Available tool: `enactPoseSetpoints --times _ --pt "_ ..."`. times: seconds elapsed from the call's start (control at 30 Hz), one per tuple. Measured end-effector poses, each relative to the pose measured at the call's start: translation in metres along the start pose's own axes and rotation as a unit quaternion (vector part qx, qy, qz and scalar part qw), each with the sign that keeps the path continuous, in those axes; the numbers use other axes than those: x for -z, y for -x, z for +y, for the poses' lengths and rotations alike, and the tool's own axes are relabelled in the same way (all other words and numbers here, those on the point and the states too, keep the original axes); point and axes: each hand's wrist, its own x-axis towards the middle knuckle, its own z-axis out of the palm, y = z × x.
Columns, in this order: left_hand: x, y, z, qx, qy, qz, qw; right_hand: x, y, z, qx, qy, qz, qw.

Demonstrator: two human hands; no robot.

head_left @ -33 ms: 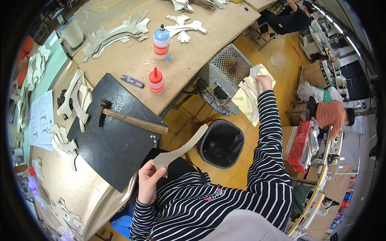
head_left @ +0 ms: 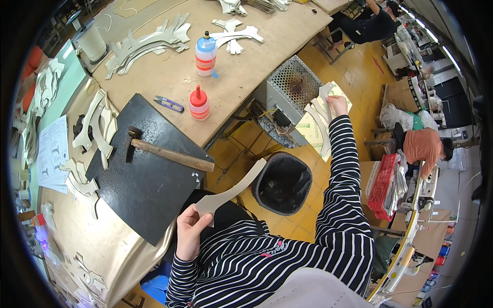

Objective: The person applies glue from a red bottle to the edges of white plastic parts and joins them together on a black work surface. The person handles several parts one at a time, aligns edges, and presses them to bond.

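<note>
My left hand [head_left: 191, 233] pinches the wide end of a curved, pale grey cut piece [head_left: 233, 191], thumb on top. Its narrow end reaches up to the right, by the rim of a black bin [head_left: 308, 187]. Stretched far to the right, my right hand [head_left: 337, 105] has its fingers closed at a pale curved piece [head_left: 325, 92] on a yellowish printed board [head_left: 310, 134]. More curved strips [head_left: 319, 128] lie on that board, beside a perforated metal box [head_left: 294, 84]. The fingertips of my right hand are partly hidden.
On the bench a wooden-handled hammer [head_left: 172, 155] rests on a black board [head_left: 149, 190]. Thread snips [head_left: 169, 103], a red-capped bottle [head_left: 199, 104], a blue-topped bottle [head_left: 206, 55] and piles of cut pieces [head_left: 149, 46] lie beyond. A red crate [head_left: 382, 187] and a seated person [head_left: 423, 146] are at right.
</note>
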Motion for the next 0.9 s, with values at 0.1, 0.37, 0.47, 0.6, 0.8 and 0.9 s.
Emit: enactPoseSetpoints --times 0.1,0.37,0.47,0.6,0.8,0.9 --pt "0.000 -0.001 -0.001 0.003 -0.003 -0.003 1.000 -0.001 0.007 -0.004 -0.016 0.076 0.047 0.996" --pt "-0.006 -0.006 0.003 -0.023 -0.014 -0.001 1.000 0.010 0.126 -0.132 0.185 -0.041 0.036 0.981" --pt "-0.018 -0.014 0.006 -0.065 -0.065 0.007 0.996 0.017 0.216 -0.188 0.320 -0.059 -0.132 0.936" --pt "-0.044 -0.035 0.014 -0.224 -0.339 0.028 0.913 0.004 0.292 -0.235 0.504 -0.038 -0.306 0.806" --pt "-0.078 -0.048 0.033 -0.277 -0.330 -0.021 0.902 -0.003 0.302 -0.225 0.423 -0.071 -0.393 0.814" --pt "-0.076 -0.050 0.031 -0.288 -0.363 -0.052 0.885 0.018 0.277 -0.190 0.282 -0.105 -0.308 0.903"
